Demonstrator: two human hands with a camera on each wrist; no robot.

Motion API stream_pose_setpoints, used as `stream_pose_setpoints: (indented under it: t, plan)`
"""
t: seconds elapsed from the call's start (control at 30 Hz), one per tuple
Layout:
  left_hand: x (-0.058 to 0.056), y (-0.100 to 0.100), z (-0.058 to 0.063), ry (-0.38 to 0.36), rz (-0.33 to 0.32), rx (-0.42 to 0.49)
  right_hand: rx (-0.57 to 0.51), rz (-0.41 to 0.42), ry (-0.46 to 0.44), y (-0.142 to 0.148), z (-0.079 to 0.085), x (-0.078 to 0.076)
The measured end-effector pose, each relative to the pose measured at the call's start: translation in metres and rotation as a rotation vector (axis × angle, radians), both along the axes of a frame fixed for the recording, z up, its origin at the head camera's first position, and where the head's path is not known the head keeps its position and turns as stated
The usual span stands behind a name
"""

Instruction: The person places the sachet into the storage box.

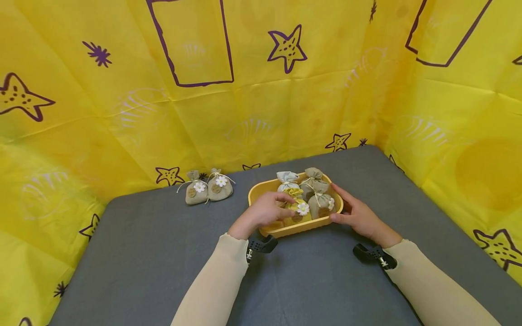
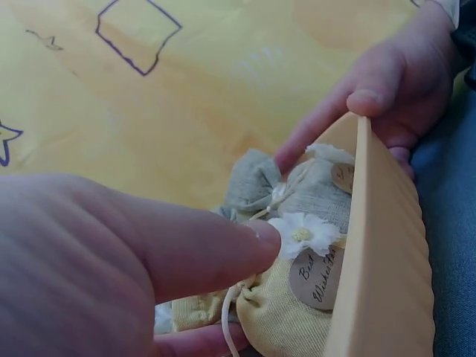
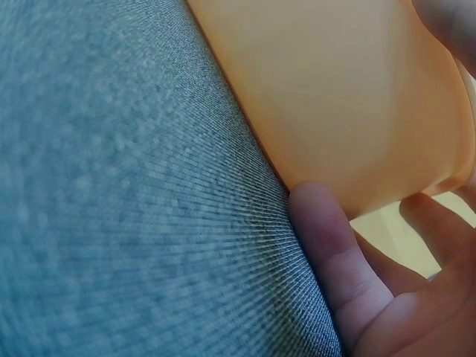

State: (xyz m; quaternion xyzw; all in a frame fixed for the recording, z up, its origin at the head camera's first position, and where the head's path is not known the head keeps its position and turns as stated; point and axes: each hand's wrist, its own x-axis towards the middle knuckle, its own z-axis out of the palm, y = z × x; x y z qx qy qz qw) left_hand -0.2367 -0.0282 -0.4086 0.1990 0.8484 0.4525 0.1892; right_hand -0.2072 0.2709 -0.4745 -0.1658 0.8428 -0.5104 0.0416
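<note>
A yellow-orange plastic basket (image 1: 290, 231) sits on the table with several small drawstring sachets in it. My left hand (image 1: 267, 209) reaches over the basket's left part and holds a yellow sachet (image 2: 286, 312), thumb on one side and fingers on the other. That sachet carries a white flower (image 2: 303, 233) and a round brown tag (image 2: 316, 279). Beside it lie grey-beige sachets (image 1: 320, 204) and a pale sachet (image 1: 287, 178) with a gathered top. At the basket's right end, my right hand (image 1: 362, 218) grips the wall, its thumb (image 3: 323, 223) low on the outside.
Two beige sachets (image 1: 220, 187) with white flowers stand side by side left of the basket, near the table's back edge. Dark grey cloth covers the table (image 1: 163, 253). A yellow curtain (image 1: 253, 104) with purple starfish drawings rises behind and along both sides.
</note>
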Motion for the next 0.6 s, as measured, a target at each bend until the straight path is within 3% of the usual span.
stream_pose_setpoints:
  t: [0.13, 0.33, 0.5, 0.6]
  plan:
    - [0.004, -0.005, 0.0, -0.017, 0.001, 0.044, -0.004, 0.0, -0.002, 0.0, 0.0, 0.0]
    - [0.014, -0.015, 0.001, 0.025, -0.001, 0.087, -0.002, 0.001, 0.003, 0.0, -0.002, 0.0]
    - [0.032, -0.026, 0.006, -0.024, 0.006, 0.138, -0.005, -0.005, -0.001, 0.0, -0.003, 0.001]
    - [0.045, -0.034, 0.009, -0.013, -0.014, 0.157, -0.01, -0.008, -0.003, 0.0, -0.003, 0.001]
